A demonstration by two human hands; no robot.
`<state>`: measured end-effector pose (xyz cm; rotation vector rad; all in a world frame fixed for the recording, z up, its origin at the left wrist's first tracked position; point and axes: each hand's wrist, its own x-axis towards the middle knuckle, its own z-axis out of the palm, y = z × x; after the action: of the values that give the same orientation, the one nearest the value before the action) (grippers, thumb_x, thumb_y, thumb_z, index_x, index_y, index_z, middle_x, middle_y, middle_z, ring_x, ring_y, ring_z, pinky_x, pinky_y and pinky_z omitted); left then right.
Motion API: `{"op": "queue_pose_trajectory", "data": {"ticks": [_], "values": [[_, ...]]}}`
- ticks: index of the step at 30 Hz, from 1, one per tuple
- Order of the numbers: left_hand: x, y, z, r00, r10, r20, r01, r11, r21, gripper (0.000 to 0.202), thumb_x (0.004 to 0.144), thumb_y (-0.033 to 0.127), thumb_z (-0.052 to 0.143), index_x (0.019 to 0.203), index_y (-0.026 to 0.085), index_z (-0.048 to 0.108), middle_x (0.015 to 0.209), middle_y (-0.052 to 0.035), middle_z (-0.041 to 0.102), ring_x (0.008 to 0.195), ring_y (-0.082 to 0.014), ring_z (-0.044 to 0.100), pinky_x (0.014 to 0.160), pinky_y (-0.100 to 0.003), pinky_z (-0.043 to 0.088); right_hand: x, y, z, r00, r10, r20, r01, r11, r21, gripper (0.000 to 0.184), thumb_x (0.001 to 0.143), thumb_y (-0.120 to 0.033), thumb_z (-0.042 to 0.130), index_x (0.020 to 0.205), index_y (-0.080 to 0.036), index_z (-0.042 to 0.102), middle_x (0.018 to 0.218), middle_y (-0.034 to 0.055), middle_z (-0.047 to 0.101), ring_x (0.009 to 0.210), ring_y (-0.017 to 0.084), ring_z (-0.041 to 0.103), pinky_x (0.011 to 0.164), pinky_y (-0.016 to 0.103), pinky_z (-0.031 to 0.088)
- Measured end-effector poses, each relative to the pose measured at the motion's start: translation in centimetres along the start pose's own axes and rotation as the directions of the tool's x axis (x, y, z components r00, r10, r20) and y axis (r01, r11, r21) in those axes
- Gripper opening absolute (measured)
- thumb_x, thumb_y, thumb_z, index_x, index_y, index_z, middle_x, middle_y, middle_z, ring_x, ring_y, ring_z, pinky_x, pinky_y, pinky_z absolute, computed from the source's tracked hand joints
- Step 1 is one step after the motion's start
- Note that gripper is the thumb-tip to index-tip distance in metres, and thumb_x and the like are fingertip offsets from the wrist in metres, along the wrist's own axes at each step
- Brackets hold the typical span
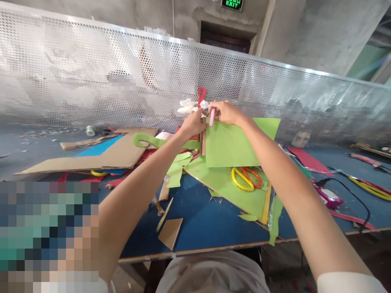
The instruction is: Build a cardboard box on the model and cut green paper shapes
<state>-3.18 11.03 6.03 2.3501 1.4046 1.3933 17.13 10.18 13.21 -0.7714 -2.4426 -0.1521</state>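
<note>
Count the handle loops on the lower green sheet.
2: a yellow loop and, right of it, an orange-red loop, both below the green panel near the right hand. More may be hidden.

I see scissors (248, 178) atop the lower sheet (220, 183), in frt of the upper sheet (235, 142); cardboard (114, 152) to L, jar (301, 139) to R, mesh screen (91, 69) behind tbl (201, 224), per my feed.

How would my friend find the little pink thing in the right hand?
Find the blue tabletop, then the big green sheet above it. Near the sheet's upper left corner, the right hand holds a short pink stick, pale against the bright green behind it.
</note>
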Motion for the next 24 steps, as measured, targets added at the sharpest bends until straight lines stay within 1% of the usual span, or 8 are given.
{"op": "queue_pose_trajectory", "data": {"ticks": [3, 5, 8, 12, 15, 18, 20, 24], "values": [[1.0, -1.0, 0.0, 0.995, 0.097, 0.02, -0.095, 0.991, -0.096, 0.047, 0.073, 0.028, 0.082, 0.119, 0.022, 0.072, 0.112, -0.0098, 0.072, 0.11, -0.0327, 0.067, 0.103, -0.049, 0.053, 0.0, 0.5, 0.0, 1.0, -0.005, -0.001, 0.005, 1.0, -0.011, 0.021, 0.075, -0.012, 0.068, 0.094, -0.02, 0.067, 0.088, 0.0024, 0.076, 0.08, 0.021, 0.068, 0.073, 0.03, 0.046], [1.3, -1.5, -0.1, 0.988, 0.148, 0.041, -0.138, 0.974, -0.181, 0.047, 0.072, 0.026, 0.081, 0.118, 0.018, 0.075, 0.119, -0.0106, 0.074, 0.113, -0.0311, 0.068, 0.106, -0.046, 0.052, 0.0, 0.7, 0.1, 1.0, 0.0, -0.005, 0.0, 1.0, -0.006, 0.021, 0.074, -0.012, 0.069, 0.094, -0.021, 0.067, 0.087, 0.0018, 0.076, 0.079, 0.021, 0.067, 0.072, 0.03, 0.045], [1.4, -1.6, -0.3, 0.985, 0.153, 0.075, -0.127, 0.953, -0.276, 0.048, 0.072, 0.024, 0.079, 0.119, 0.015, 0.078, 0.125, -0.0119, 0.076, 0.119, -0.0306, 0.068, 0.11, -0.045, 0.05, 0.0, 0.9, 0.1, 1.0, 0.014, -0.012, -0.014, 1.0, 0.007, 0.021, 0.074, -0.013, 0.07, 0.094, -0.021, 0.067, 0.088, 0.0018, 0.075, 0.079, 0.02, 0.066, 0.073, 0.03, 0.045], [1.2, -1.3, -0.5, 0.978, 0.163, 0.13, -0.113, 0.937, -0.329, 0.041, 0.074, 0.024, 0.077, 0.114, 0.015, 0.08, 0.116, -0.0114, 0.079, 0.114, -0.0317, 0.069, 0.108, -0.048, 0.051, 0.1, 0.9, 0.1, 1.0, 0.02, 0.006, -0.02, 0.999, 0.031, 0.022, 0.073, -0.016, 0.071, 0.094, -0.02, 0.066, 0.088, 0.0024, 0.075, 0.079, 0.021, 0.068, 0.073, 0.03, 0.046], [0.9, -1.2, -0.3, 0.972, 0.207, 0.108, -0.151, 0.91, -0.385, 0.038, 0.073, 0.022, 0.078, 0.11, 0.015, 0.077, 0.117, -0.0121, 0.078, 0.117, -0.0316, 0.069, 0.107, -0.047, 0.052, 0.3, 0.8, -0.1, 1.0, 0.008, 0.012, -0.008, 0.999, 0.031, 0.022, 0.073, -0.019, 0.072, 0.094, -0.02, 0.066, 0.087, 0.0027, 0.075, 0.08, 0.021, 0.068, 0.074, 0.031, 0.046], [0.8, -1.3, 0.0, 0.973, 0.216, 0.077, -0.155, 0.867, -0.474, 0.044, 0.07, 0.017, 0.077, 0.113, 0.018, 0.07, 0.122, -0.0123, 0.075, 0.119, -0.03, 0.068, 0.097, -0.042, 0.056, 0.3, 0.6, -0.2, 1.0, 0.011, 0.011, -0.011, 0.999, 0.031, 0.022, 0.073, -0.021, 0.072, 0.094, -0.02, 0.067, 0.086, 0.003, 0.075, 0.078, 0.02, 0.066, 0.072, 0.03, 0.045], [0.8, -1.3, 0.1, 0.975, 0.209, 0.079, -0.144, 0.856, -0.496, 0.045, 0.069, 0.016, 0.076, 0.112, 0.02, 0.065, 0.122, -0.0115, 0.073, 0.117, -0.029, 0.068, 0.092, -0.04, 0.057, 0.2, 0.4, -0.3, 1.0, 0.019, 0.012, -0.02, 0.999, 0.035, 0.021, 0.073, -0.022, 0.072, 0.094, -0.02, 0.066, 0.085, 0.003, 0.075, 0.077, 0.02, 0.065, 0.071, 0.03, 0.044], [0.9, -1.5, 0.1, 0.973, 0.219, 0.073, -0.16, 0.867, -0.472, 0.038, 0.069, 0.018, 0.076, 0.105, 0.019, 0.062, 0.118, -0.0118, 0.073, 0.116, -0.0305, 0.069, 0.094, -0.044, 0.056, 0.0, 0.3, -0.3, 1.0, 0.023, 0.007, -0.023, 0.999, 0.045, 0.02, 0.073, -0.023, 0.071, 0.093, -0.02, 0.065, 0.083, 0.0027, 0.074, 0.075, 0.018, 0.063, 0.071, 0.03, 0.044]]}}
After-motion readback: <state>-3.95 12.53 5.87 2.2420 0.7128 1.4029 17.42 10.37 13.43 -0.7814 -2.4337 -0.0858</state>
